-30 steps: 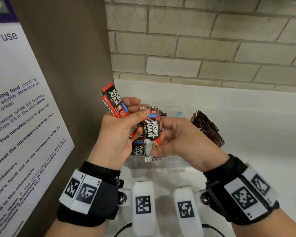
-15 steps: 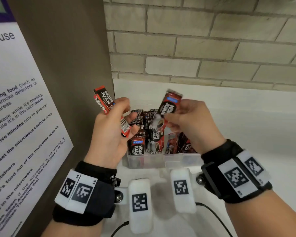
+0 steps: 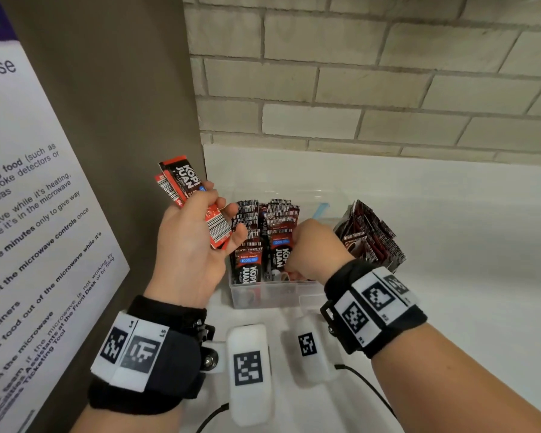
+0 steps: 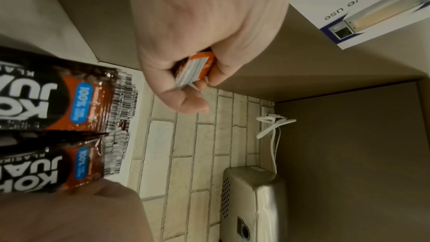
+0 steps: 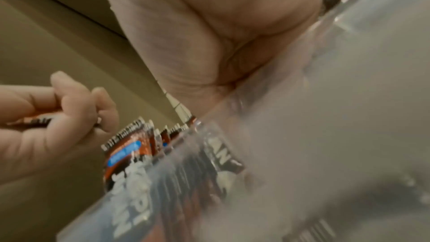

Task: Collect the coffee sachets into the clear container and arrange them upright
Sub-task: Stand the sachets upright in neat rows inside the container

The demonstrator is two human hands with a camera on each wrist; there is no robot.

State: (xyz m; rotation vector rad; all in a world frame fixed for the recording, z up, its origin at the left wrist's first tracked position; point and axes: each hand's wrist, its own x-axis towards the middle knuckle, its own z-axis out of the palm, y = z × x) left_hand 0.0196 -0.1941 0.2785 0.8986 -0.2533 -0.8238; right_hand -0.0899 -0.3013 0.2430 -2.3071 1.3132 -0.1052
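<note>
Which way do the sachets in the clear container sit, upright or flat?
Upright: sachets stand on end in the clear container, tops above its rim.

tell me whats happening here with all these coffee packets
A person is filing Kopiko-style "Kopi Juan" coffee sachets into a clear container on a white counter. The left hand grips a few sachets above the container's left side. The right hand reaches down among the upright sachets inside, its fingers hidden. A loose pile of sachets leans beside the container's right side.

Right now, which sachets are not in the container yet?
The sachets in the left hand: that small bunch is held up left of the clear container; the others stand inside it.
</note>
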